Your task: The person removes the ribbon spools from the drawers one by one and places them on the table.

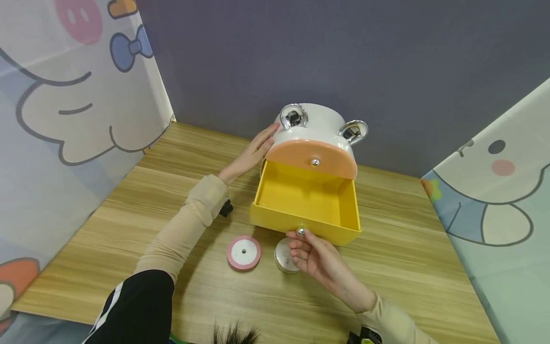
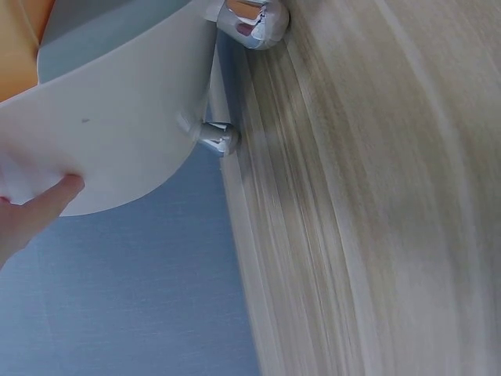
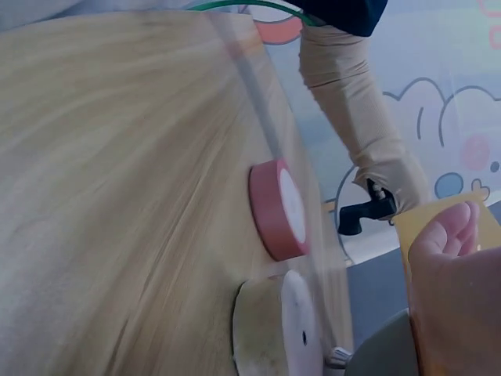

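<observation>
A small white cabinet with two shiny silver eye-like knobs stands against the back panel. Its yellow lower drawer is pulled well out and bare inside, while the orange upper drawer sits closed. My left hand rests with extended fingers on the cabinet's left side; its fingertip touches the white wall in the left wrist view. At the drawer front, my right hand pinches the round silver knob between thumb and index finger, other fingers loosely bent.
Two ribbon spools lie in front of the drawer: a pink one at left, and a cream one partly behind my right fingers. A dark panel stands behind the cabinet, with cartoon-printed panels at the sides.
</observation>
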Available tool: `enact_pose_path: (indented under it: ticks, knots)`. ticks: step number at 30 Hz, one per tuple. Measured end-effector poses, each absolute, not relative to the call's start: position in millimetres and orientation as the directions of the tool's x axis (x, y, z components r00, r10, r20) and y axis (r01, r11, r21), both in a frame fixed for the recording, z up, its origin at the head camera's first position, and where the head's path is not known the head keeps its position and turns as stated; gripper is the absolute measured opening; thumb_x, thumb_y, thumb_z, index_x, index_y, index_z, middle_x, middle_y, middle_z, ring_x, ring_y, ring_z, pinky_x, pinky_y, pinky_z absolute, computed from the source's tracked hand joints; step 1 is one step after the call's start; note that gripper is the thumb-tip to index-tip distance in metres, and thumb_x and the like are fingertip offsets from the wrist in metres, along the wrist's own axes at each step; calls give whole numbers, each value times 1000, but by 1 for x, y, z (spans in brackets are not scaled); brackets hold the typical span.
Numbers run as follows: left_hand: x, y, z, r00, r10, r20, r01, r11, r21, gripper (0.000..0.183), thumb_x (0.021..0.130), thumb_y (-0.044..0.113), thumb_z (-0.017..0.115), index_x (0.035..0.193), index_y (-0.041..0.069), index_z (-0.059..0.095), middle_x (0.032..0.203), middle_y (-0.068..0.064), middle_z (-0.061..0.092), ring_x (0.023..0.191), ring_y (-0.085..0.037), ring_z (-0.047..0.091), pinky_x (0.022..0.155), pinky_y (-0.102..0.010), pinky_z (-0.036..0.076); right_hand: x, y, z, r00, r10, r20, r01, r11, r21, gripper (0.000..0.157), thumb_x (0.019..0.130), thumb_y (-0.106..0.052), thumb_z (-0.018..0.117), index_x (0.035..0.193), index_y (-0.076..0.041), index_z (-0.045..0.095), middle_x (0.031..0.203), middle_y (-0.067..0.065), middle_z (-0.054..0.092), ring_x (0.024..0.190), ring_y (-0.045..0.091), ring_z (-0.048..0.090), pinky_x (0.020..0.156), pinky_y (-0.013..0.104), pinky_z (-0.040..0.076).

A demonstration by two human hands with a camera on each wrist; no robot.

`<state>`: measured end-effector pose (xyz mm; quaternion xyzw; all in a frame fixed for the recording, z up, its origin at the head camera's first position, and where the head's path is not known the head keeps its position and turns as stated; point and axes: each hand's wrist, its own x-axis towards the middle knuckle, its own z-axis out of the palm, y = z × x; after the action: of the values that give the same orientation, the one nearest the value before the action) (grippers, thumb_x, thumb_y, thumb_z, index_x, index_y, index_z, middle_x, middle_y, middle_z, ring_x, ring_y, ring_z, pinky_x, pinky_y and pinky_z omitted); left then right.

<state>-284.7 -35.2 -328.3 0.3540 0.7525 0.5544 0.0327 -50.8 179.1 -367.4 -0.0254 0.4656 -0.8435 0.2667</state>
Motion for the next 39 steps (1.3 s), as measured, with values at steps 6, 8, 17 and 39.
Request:
enact_pose_path:
  ticks: [6,8,17,39]
  knots:
    - [-284,-35,-329,-746,570,344,497,132,858,54,108,26,32,160,15,19,168,-14,9,157,-29,8,126,-57,8,-51,178,-363,-861,-460,-218,434,-439,-787,40,109,-31,35,116,-12,69,99,-4,71,87,5,68,81,18,57]
    - [-284,-35,-328,-747,569,344,495,132,859,54,108,27,32,160,15,19,168,-13,9,157,-29,8,126,-57,8,-51,177,-363,-862,-456,-220,434,-442,-785,40,110,-30,35,115,-12,70,99,-4,71,87,5,68,80,18,57]
    - [-283,-37,-327,-754,564,337,487,135,863,54,109,27,31,160,15,18,168,-14,9,157,-31,7,126,-59,8,-54,176,-361,-860,-461,-220,438,-445,-781,42,110,-29,33,112,-12,71,97,-5,72,86,4,68,79,17,56]
    - [-283,-35,-329,-752,569,333,485,134,864,55,108,30,32,160,18,19,169,-13,8,157,-29,7,125,-59,8,-90,187,-359,-893,-374,-249,406,-434,-804,38,109,-30,36,106,-11,69,94,-4,69,82,5,64,77,17,55]
